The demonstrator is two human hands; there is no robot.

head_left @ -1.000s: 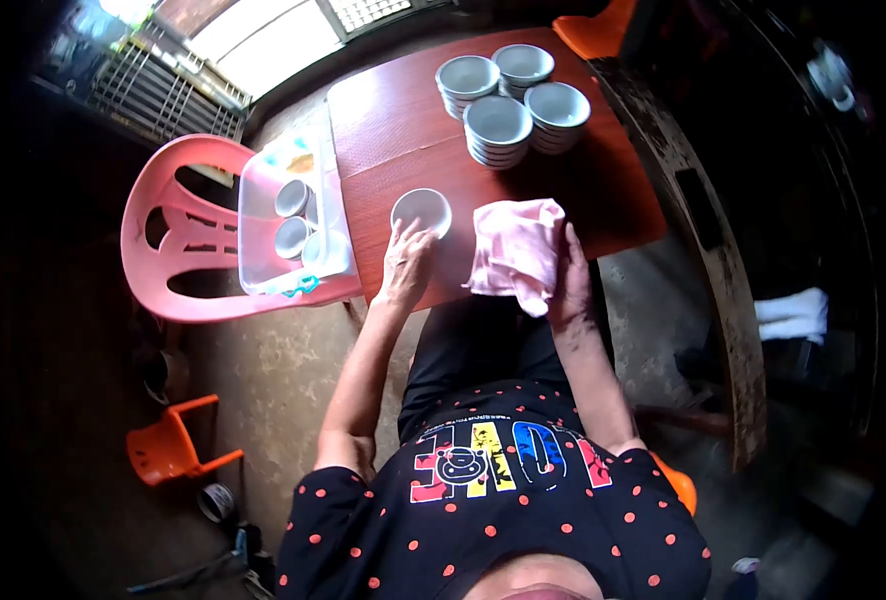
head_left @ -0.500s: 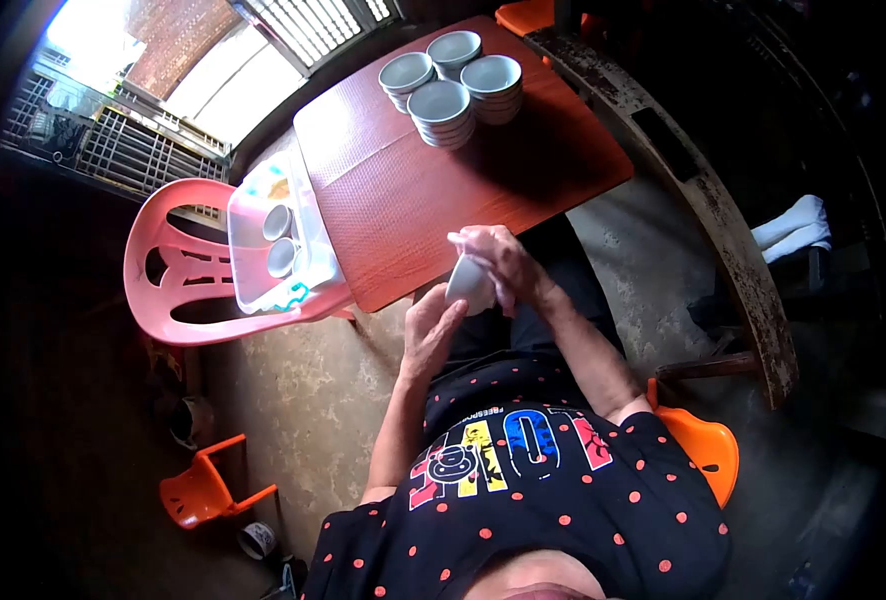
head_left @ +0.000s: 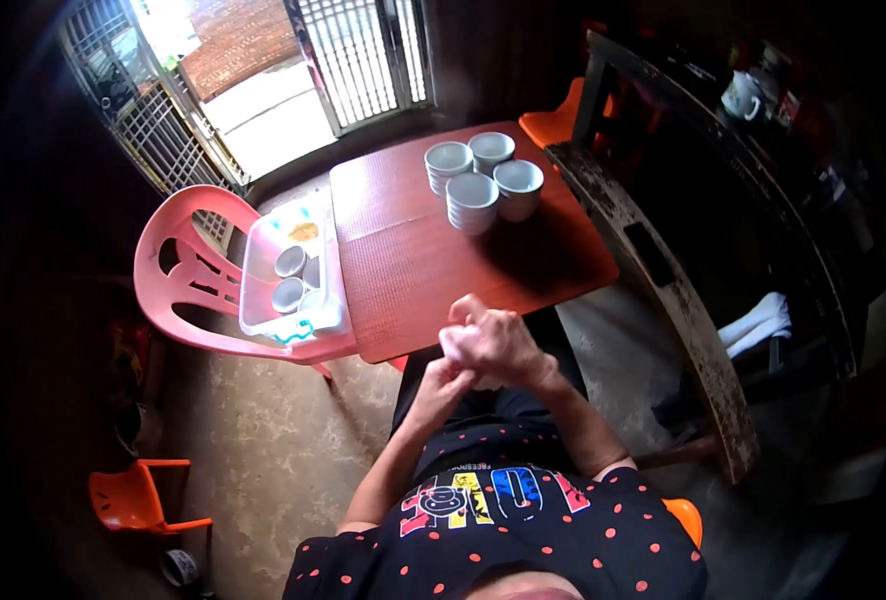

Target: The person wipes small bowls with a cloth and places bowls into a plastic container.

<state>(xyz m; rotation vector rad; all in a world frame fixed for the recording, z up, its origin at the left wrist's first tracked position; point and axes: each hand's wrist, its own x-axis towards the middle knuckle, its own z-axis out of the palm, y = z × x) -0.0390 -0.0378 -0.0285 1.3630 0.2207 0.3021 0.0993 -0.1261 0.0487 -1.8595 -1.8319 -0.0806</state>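
Just past the near edge of the red table [head_left: 413,265], my two hands are together over my lap. My right hand [head_left: 505,348] is closed over a pale pinkish cloth [head_left: 456,342], fingers curled. Below it, my left hand [head_left: 437,396] grips a small white bowl, which is now mostly hidden behind the right hand. On the table stand several stacks of similar bowls, the nearest stack [head_left: 472,205] in front of the others. A clear plastic tub [head_left: 335,312] at the left holds more bowls [head_left: 289,294] lying on their sides.
The tub rests on a pink plastic chair [head_left: 153,260] against the table's left side. A worn wooden bench [head_left: 653,255] runs along the right. An orange chair [head_left: 128,497] is on the floor at lower left, and another orange chair [head_left: 555,118] is behind the table.
My right hand has turned over the bowl, covering it from view. The head view has tilted up, so the table and stacks appear lower and more of the doorway shows.
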